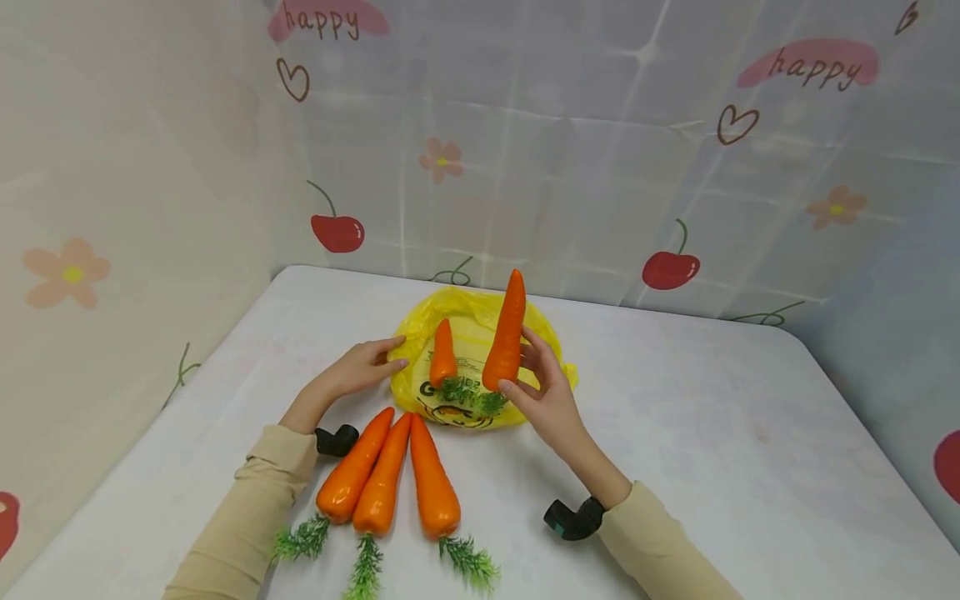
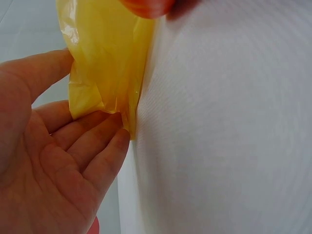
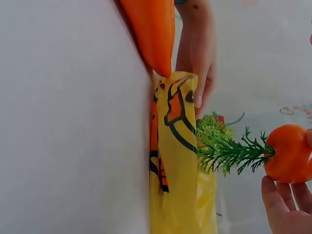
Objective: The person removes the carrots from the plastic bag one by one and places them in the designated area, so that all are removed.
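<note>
A yellow plastic bag [image 1: 408, 390], its rim spread round, sits at the table's middle with dark print on it. One orange carrot [image 1: 444, 354] with green leafy top lies inside. My right hand [image 1: 551, 400] grips another carrot [image 1: 507, 333] between thumb and fingers over the bag, tip up, leaves down. In the right wrist view that carrot's root end [image 3: 287, 153] shows its leaves pointing toward the bag. My left hand [image 1: 363, 367] touches the bag's left rim, fingers fairly straight and thumb apart from them; some fingertips are behind the plastic [image 2: 105, 63] in the left wrist view.
In front of the bag lie three more carrots, a left one [image 1: 352, 471], a middle one [image 1: 384, 483] and a right one [image 1: 433, 483], leaves toward me. A white cloth covers the table [image 1: 697, 442]. A printed curtain [image 1: 540, 167] stands behind it.
</note>
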Tool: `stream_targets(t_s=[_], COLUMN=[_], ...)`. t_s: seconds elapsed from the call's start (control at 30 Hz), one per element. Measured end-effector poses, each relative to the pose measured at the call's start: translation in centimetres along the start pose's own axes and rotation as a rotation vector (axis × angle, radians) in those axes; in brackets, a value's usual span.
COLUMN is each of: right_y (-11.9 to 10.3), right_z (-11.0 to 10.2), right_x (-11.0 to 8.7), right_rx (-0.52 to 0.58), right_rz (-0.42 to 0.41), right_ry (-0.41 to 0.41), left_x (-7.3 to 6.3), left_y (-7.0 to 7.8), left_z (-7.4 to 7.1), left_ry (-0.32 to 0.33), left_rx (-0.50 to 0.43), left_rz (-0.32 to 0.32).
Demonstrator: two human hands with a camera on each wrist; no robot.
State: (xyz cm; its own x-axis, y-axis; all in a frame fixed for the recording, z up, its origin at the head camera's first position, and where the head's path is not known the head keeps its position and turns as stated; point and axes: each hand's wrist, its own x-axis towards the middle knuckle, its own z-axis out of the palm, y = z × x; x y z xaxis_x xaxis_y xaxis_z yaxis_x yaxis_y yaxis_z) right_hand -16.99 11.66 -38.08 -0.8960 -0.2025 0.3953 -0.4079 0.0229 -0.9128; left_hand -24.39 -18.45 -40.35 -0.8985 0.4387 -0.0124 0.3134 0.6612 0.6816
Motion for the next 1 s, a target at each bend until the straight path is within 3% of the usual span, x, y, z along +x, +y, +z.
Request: stream_targets(t_s=[0.1, 0.23, 0.37, 0.63, 1.0], right_y=[-0.4, -1.2, -1.7, -1.0, 0.0], right_z=[0.0, 0.0, 0.1, 0.7, 1.0], right_x=[-0.4, -0.9, -1.6, -2.7, -4.0], right_rx=[0.018, 0.004, -0.001, 0.063, -0.024], right_rz=[0.016, -0.025, -0.044, 0.089, 0.203], right_ry=[-0.011, 0.015, -0.018, -0.088, -0.195], left_x=[0.0, 0.0, 0.0, 0.0, 0.1], left_y=[0.0, -0.1, -0.2, 0.0, -0.1], left_z=[-0.1, -0.1, 0.0, 0.0, 0.1], left_ry=[0.008, 0.007, 0.007, 0.010, 0.007], left_rx=[0.004, 0.010, 0.013, 0.000, -0.001], left_rz=[0.005, 0.015, 0.026, 0.027, 0.031])
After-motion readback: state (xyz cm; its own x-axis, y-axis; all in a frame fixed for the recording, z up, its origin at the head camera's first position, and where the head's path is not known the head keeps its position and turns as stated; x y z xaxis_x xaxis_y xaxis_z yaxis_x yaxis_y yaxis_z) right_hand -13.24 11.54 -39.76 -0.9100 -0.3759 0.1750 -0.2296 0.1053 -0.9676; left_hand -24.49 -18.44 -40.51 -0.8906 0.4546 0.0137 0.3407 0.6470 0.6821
